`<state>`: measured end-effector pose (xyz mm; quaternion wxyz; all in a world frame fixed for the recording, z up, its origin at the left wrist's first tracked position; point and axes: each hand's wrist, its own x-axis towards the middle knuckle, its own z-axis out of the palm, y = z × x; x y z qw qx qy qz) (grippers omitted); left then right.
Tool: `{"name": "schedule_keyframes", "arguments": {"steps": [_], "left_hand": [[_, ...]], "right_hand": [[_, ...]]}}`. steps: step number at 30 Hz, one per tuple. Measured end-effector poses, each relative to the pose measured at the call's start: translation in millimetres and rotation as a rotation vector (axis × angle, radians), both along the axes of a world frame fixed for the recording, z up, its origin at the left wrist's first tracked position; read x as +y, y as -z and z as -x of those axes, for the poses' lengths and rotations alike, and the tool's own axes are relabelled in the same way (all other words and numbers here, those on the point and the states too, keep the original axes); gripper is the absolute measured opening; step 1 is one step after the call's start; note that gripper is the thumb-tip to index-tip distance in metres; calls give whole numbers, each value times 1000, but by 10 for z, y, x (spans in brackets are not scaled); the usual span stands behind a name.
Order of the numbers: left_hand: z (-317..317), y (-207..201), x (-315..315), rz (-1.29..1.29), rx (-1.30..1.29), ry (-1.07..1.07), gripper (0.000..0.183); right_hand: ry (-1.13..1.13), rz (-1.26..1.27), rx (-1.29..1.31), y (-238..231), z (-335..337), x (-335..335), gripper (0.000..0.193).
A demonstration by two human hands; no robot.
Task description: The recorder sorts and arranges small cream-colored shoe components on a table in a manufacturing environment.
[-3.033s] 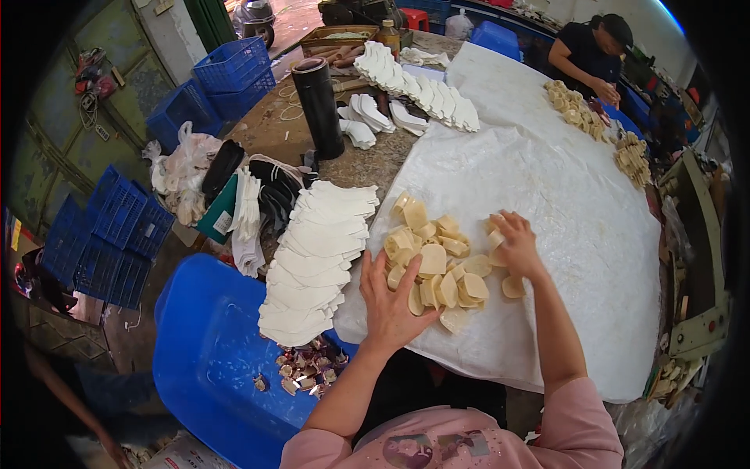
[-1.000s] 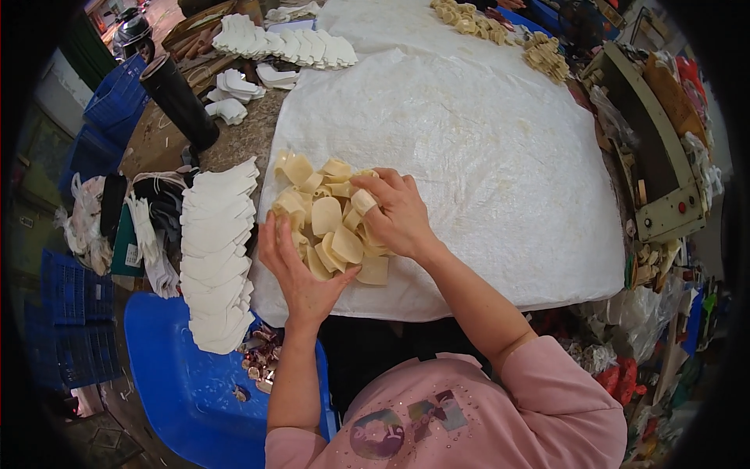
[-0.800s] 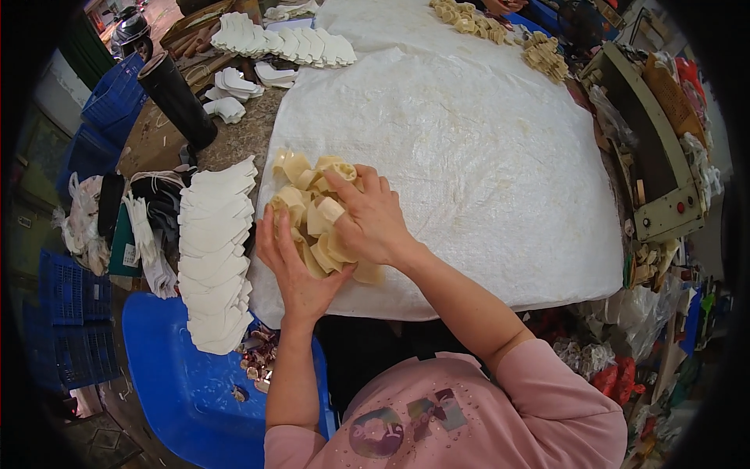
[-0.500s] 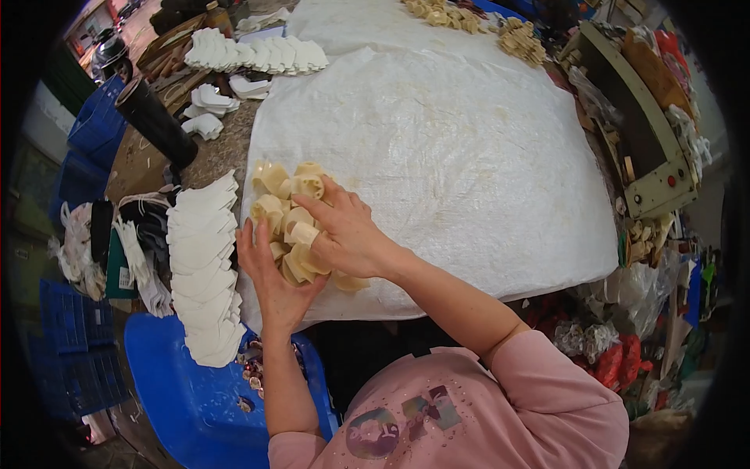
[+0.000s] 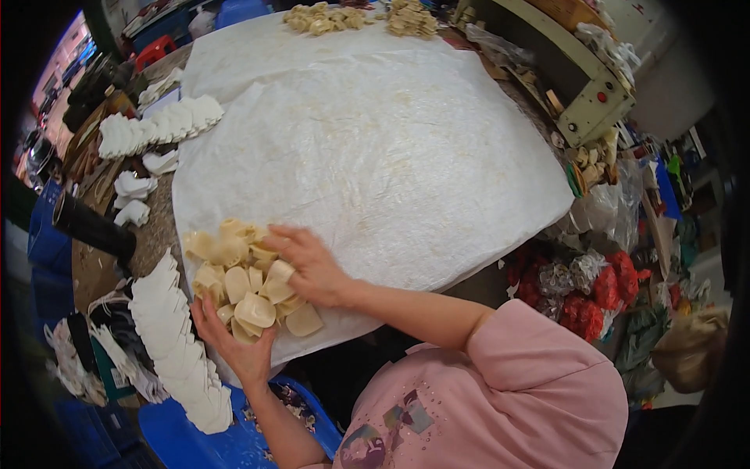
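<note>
My left hand (image 5: 234, 348) cups the near edge and my right hand (image 5: 308, 262) lies spread, fingers apart, over the far side of the pile of cream pieces (image 5: 242, 277) on the counter's white sheet (image 5: 391, 156).

Broad bare room was offered by the white sheet (image 5: 375, 148) over the counter, beyond the heap of cream pieces (image 5: 242, 277). Passage to the left was blocked by the fanned row of white cut-outs (image 5: 176, 344), and a black roll (image 5: 90, 227) lay farther out.
</note>
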<state>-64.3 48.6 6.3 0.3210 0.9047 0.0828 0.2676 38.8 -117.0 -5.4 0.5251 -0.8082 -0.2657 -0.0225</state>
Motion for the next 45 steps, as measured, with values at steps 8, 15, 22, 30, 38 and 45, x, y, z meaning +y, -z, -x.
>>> {"name": "schedule_keyframes", "arguments": {"steps": [8,15,22,30,38,45], "left_hand": [[7,-49,-9,35,-53,8,96],[110,-80,-10,-18,-5,24,102],[97,-15,-60,-62,-50,98,106],[58,-47,10,-74,-5,65,113],[138,-130,21,-11,57,82,111],[116,-77,-49,-147,-51,105,104]], "right_hand": [[-143,155,3,-20,-70,138,51],[-199,66,-65,-204,62,-204,68],[-136,9,-122,26,263,52,67],[-116,-104,3,77,81,231,69],[-164,-201,258,-171,143,-231,78],[-156,-135,78,-4,281,75,71]]}}
